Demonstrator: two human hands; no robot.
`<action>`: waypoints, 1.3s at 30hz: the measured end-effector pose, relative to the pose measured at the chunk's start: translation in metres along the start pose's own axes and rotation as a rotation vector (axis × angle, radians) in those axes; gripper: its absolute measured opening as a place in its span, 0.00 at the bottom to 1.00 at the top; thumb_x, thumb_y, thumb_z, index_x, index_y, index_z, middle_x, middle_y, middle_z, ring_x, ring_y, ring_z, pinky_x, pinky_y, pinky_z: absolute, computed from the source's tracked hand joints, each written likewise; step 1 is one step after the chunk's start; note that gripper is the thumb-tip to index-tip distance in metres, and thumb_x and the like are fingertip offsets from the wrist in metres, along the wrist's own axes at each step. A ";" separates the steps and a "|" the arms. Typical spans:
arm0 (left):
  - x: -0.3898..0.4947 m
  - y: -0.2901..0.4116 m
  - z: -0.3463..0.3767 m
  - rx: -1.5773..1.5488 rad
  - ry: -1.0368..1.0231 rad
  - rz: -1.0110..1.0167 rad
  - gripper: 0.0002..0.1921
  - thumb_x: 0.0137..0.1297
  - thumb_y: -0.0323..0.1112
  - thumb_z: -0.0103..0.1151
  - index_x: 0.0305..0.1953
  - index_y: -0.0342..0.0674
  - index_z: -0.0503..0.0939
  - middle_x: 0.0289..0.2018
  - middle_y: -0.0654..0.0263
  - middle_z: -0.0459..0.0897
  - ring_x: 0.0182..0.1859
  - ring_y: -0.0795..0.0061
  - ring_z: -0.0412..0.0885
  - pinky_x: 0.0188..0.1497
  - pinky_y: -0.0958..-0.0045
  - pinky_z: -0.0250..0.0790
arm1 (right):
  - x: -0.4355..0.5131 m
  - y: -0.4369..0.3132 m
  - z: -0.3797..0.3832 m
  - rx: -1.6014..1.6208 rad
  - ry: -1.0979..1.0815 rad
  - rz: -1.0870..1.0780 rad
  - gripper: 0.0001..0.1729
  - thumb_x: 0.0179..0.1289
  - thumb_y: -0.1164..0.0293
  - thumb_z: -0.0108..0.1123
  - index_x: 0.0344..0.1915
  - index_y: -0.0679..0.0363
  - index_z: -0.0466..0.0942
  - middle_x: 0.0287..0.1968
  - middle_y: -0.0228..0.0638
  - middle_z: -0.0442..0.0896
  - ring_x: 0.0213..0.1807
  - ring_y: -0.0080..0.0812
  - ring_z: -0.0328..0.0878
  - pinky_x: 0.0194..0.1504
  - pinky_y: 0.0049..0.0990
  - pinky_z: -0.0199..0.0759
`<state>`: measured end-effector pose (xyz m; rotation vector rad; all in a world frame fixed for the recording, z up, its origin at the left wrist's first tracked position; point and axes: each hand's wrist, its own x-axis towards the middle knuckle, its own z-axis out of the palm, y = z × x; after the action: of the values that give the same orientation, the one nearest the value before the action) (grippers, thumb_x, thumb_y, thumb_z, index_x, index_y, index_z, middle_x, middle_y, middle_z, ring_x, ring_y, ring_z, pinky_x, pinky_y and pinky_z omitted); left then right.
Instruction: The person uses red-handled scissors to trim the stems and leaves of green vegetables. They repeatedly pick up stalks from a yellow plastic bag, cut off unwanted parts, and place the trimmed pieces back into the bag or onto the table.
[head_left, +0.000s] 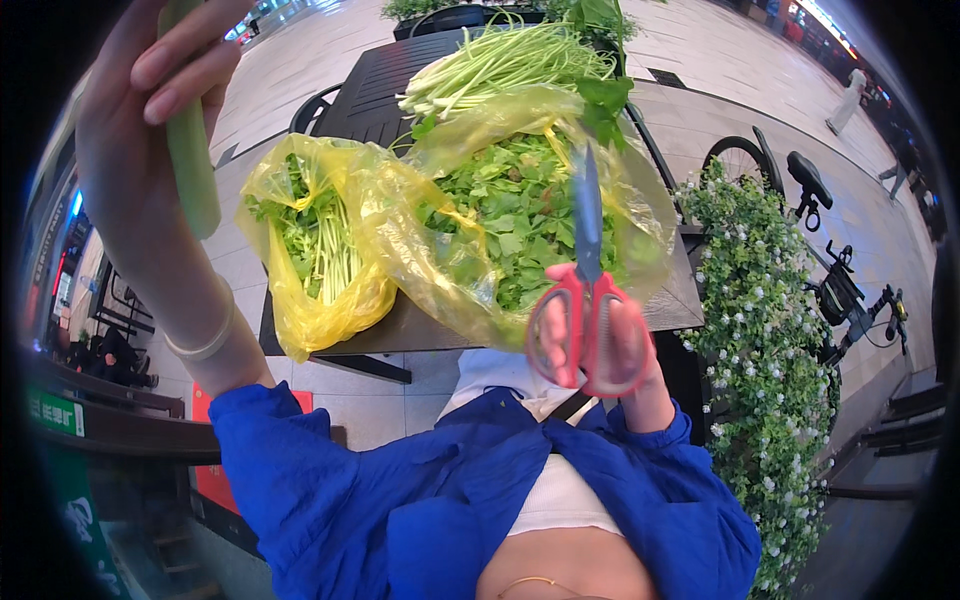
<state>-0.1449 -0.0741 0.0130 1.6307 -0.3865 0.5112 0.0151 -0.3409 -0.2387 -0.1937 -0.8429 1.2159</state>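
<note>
My left hand (124, 142) is raised close to the camera at the upper left, its fingers wrapped around a thick pale green stalk (195, 172). The stalk's top end runs out of the picture. In my right hand (624, 330) is a pair of scissors with red handles (576, 330), fingers through the loops, the dark blades pointing away and looking closed. Beyond the blades lies an open yellow plastic bag (420, 247) full of cut green leaves (517, 217). A leafy green sprig (606, 101) hangs from the top edge, slightly blurred; what holds it is out of sight.
On the dark slatted table (367, 82), a smaller yellow bag (337, 322) holds leafy stems, and a bunch of thin trimmed stalks (510, 64) lies at the back. White-flowered planting (765, 360) and a bicycle (832, 292) stand to the right. A chair (311, 109) is at the left.
</note>
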 end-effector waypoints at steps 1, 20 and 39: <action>0.001 -0.003 0.001 -0.024 0.004 -0.004 0.26 0.74 0.38 0.35 0.67 0.32 0.46 0.18 0.73 0.64 0.14 0.92 0.60 0.15 0.95 0.56 | -0.004 0.000 0.000 -0.060 0.008 0.004 0.52 0.55 0.34 0.46 0.66 0.63 0.49 0.43 0.42 0.71 0.34 0.32 0.74 0.33 0.27 0.69; -0.034 -0.045 0.034 0.073 0.401 0.040 0.22 0.75 0.38 0.31 0.63 0.30 0.55 0.14 0.75 0.60 0.11 0.94 0.53 0.11 0.95 0.54 | -0.004 -0.032 -0.036 0.105 0.226 -0.124 0.59 0.51 0.27 0.41 0.63 0.71 0.50 0.38 0.42 0.68 0.32 0.35 0.68 0.26 0.33 0.71; -0.041 -0.054 0.022 0.046 0.377 0.055 0.22 0.74 0.37 0.31 0.63 0.30 0.54 0.29 0.70 0.60 0.12 0.94 0.53 0.12 0.96 0.55 | -0.013 -0.028 -0.047 -0.323 0.369 -0.092 0.51 0.55 0.32 0.39 0.62 0.67 0.56 0.32 0.33 0.69 0.21 0.19 0.68 0.16 0.16 0.66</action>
<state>-0.1488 -0.0909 -0.0565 1.5299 -0.1387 0.8568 0.0654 -0.3495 -0.2616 -0.6157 -0.7096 0.9140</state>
